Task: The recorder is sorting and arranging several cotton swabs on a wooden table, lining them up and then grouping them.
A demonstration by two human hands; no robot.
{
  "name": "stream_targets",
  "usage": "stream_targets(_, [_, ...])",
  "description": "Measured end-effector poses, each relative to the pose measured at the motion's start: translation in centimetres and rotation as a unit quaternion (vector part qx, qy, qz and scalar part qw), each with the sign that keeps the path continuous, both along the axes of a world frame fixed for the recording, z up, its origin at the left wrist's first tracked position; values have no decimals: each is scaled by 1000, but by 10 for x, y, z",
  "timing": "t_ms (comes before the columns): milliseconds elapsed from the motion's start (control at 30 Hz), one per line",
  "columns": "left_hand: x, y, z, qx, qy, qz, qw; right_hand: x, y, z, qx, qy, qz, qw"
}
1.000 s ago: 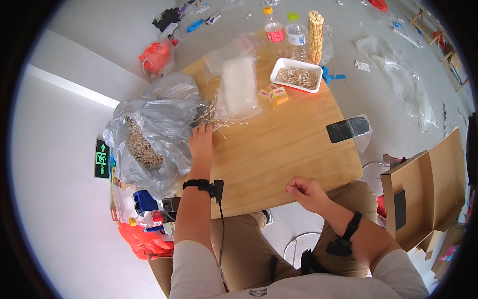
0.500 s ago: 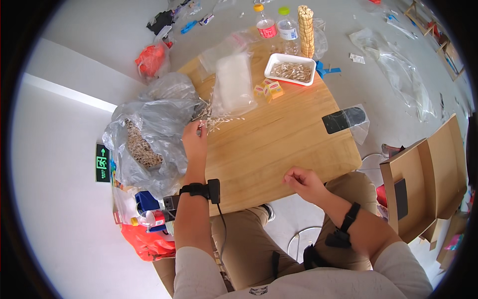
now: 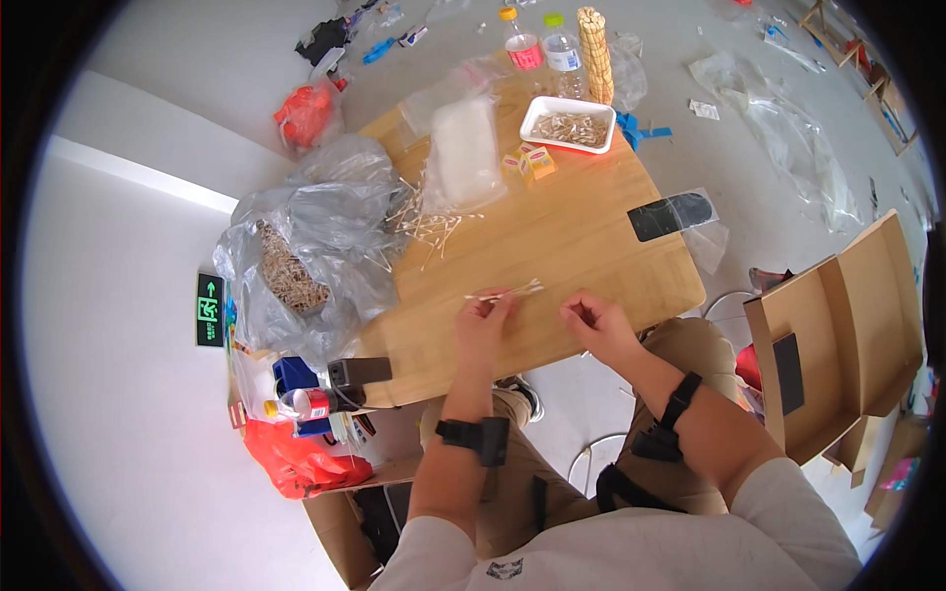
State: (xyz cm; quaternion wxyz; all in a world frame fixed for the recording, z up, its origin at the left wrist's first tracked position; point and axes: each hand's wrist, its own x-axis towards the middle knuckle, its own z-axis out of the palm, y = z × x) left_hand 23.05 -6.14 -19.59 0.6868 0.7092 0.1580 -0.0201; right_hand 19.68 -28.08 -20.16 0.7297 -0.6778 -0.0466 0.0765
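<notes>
My left hand [image 3: 483, 323] is over the near part of the wooden table, closed in a pinch on a few cotton swabs [image 3: 532, 288]. Their white tips point right, toward my right hand [image 3: 601, 327]. That hand hovers by the near table edge, its fingers curled together; whatever they may hold is hidden. Loose cotton swabs [image 3: 434, 229] lie scattered on the table, beside a large grey plastic bag [image 3: 340, 202] with a brown mass of swabs [image 3: 286, 274] showing inside. A clear packet [image 3: 465, 158] with whitish contents lies behind the loose swabs.
At the table's far end stand a white tray [image 3: 525, 134] of swabs, small yellow boxes [image 3: 537, 163], two plastic bottles [image 3: 563, 59] and a tall tan bundle [image 3: 594, 57]. A phone [image 3: 655, 221] lies at the right edge. An open cardboard box [image 3: 838, 325] is to the right.
My left hand has come from the swab pile toward me and to the right, bringing a few cotton swabs. My right hand stays curled in about the same place, slightly farther forward.
</notes>
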Motion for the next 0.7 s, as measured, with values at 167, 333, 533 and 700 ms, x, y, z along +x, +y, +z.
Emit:
stream_targets(167, [-16,-19,8,192,-45,-30,980,0,-5,-4,-40,-16,-44,998])
stream_targets(333, [-25,-14,13,513,-273,-54,812,2,-8,-3,-64,4,-39,997])
stream_targets(533, [-28,-1,-2,469,-200,-46,859,0,-6,4,-79,-9,-37,996])
stream_targets(700, [-28,12,4,519,-197,-39,831,2,-6,5,-76,-5,-43,996])
